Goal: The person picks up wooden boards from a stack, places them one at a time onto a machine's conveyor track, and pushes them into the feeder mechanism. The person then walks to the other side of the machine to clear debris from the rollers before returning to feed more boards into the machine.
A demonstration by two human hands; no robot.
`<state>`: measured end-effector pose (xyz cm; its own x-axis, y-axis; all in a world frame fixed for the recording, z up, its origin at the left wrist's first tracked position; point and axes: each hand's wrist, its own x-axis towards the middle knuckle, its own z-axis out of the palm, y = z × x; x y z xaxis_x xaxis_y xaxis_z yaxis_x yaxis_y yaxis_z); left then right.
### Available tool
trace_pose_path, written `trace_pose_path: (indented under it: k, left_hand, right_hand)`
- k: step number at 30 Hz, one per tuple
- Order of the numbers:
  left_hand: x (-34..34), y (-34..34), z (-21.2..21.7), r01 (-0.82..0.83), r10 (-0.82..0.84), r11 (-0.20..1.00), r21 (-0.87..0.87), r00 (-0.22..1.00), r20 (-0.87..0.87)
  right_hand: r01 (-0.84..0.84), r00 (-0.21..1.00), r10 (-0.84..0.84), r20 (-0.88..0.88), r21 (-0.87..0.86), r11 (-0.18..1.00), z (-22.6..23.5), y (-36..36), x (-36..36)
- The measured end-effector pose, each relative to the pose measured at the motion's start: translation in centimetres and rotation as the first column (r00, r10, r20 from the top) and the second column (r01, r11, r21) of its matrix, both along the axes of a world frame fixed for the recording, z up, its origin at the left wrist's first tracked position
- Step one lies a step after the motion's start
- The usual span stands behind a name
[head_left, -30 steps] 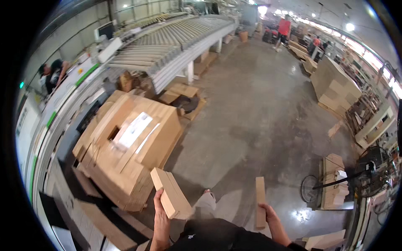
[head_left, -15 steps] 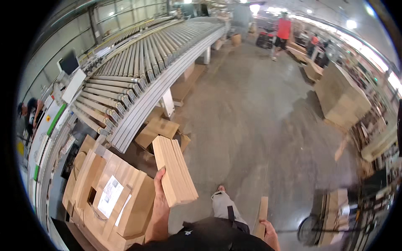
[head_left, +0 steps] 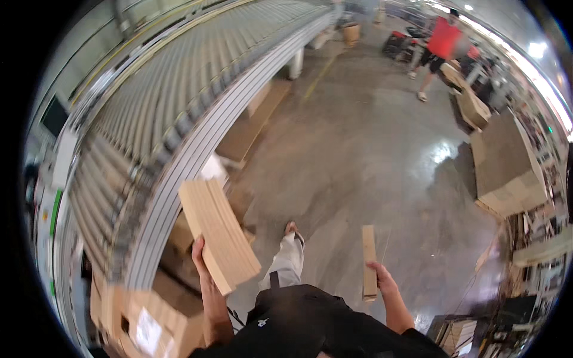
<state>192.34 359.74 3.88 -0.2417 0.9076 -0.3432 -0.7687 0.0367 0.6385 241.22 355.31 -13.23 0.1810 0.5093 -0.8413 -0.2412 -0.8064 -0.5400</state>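
My left hand (head_left: 199, 255) is closed on a thick stack of pale wood boards (head_left: 218, 234), gripping it by its left side and lower end. The boards lie flat against one another and tilt up to the left, beside the roller conveyor. On the other side, my right hand (head_left: 381, 275) grips a narrow wooden board (head_left: 369, 262), held nearly upright with its edge toward me. The thumb lies over it, while the other fingers are partly hidden. Both loads hang above the concrete floor, apart from each other.
A long roller conveyor (head_left: 161, 89) with a metal side rail runs along my left. Cardboard boxes (head_left: 179, 325) stand at lower left. At right is a large cardboard-covered stack (head_left: 507, 164). A person in a red top (head_left: 444, 39) walks ahead, right of the aisle.
I have stepped forward along the conveyor, and the boxes at lower left have slid back. The person in red appears nearer. My right hand and its board have risen further into view.
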Motion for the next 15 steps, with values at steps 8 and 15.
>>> trace_pose_path:
  k: [8,15]
  left_hand:
    - [7.9,34.2,0.0,0.236,-0.222,0.965,-0.114,0.968,0.120]
    - [15.6,65.2,-2.6,0.416,-0.409,0.904,-0.099,0.909,0.082]
  right_hand:
    - [-0.037,0.996,0.039,0.079,-0.031,0.999,3.5,17.4,1.3]
    - [-0.299,0.938,0.238,0.253,0.241,0.923,1.9,36.8,3.6]
